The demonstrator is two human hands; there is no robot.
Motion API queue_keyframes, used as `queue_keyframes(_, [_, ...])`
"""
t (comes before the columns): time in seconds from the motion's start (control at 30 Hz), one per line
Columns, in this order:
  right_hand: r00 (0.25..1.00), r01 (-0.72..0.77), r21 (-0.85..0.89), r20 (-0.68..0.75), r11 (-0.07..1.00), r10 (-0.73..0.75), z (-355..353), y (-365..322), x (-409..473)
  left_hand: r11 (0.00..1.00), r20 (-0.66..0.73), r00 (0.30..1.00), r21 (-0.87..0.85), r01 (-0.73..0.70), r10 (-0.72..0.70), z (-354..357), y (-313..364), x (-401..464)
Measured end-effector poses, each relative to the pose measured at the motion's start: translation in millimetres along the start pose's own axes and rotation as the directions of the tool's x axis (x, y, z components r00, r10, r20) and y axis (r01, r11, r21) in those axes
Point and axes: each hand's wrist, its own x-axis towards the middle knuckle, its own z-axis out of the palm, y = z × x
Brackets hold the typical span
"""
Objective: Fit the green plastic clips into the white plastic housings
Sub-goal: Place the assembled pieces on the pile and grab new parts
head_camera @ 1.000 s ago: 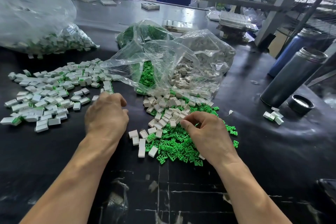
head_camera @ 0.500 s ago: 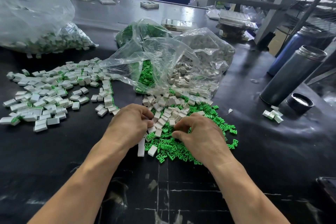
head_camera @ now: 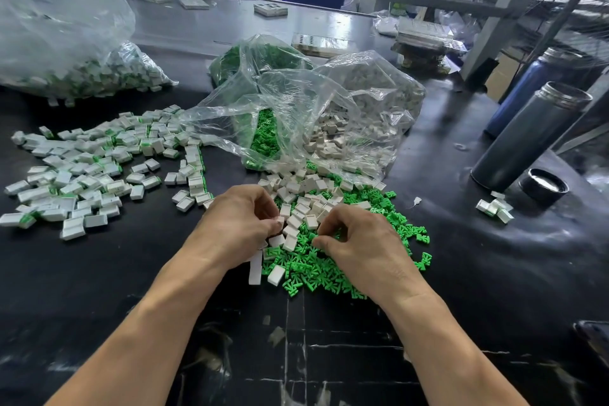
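Green plastic clips (head_camera: 333, 269) lie heaped on the black tabletop (head_camera: 494, 273) under your right hand (head_camera: 365, 249), whose curled fingers pinch into the heap; whether they hold a clip you cannot tell. Your left hand (head_camera: 239, 224) pinches a small white plastic housing (head_camera: 280, 221) at its fingertips, at the edge of the loose white housings (head_camera: 306, 194) spilling from the clear plastic bag (head_camera: 313, 115). Assembled pieces (head_camera: 92, 168) spread to your left.

Left hand (head_camera: 239, 222) fingers curled; right hand (head_camera: 357, 245) fingers curled, palms down.
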Motion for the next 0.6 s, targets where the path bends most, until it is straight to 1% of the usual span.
queue_keyframes(0.13, [0.998, 0.034, 0.255, -0.064, 0.966, -0.018, 0, 1, 0, 0.978, 0.031, 0.995, -0.189, -0.086, 0.094, -3, 8, -6])
queue_keyframes(0.23, [0.992, 0.043, 0.434, -0.127, 0.900, 0.014, 3, 2, 2, 0.921, 0.061, 0.987, -0.371, -0.119, 0.152, -1, 15, -12])
queue_keyframes(0.3, [0.989, 0.057, 0.539, -0.148, 0.840, 0.029, 4, 1, 4, 0.863, 0.061, 0.982, -0.488, -0.128, 0.180, 1, 19, -16])
queue_keyframes(0.37, [0.983, 0.081, 0.603, -0.180, 0.793, 0.037, 5, 1, 6, 0.803, 0.047, 0.982, -0.583, -0.121, 0.182, 3, 22, -18])
queue_keyframes(0.47, [0.977, 0.127, 0.662, -0.213, 0.738, 0.024, 6, -1, 6, 0.721, 0.051, 0.988, -0.689, -0.073, 0.149, 5, 26, -19])
queue_keyframes(0.6, [0.967, 0.173, 0.702, -0.253, 0.691, 0.014, 4, -1, 5, 0.666, 0.097, 0.987, -0.746, -0.013, 0.127, 8, 29, -20])
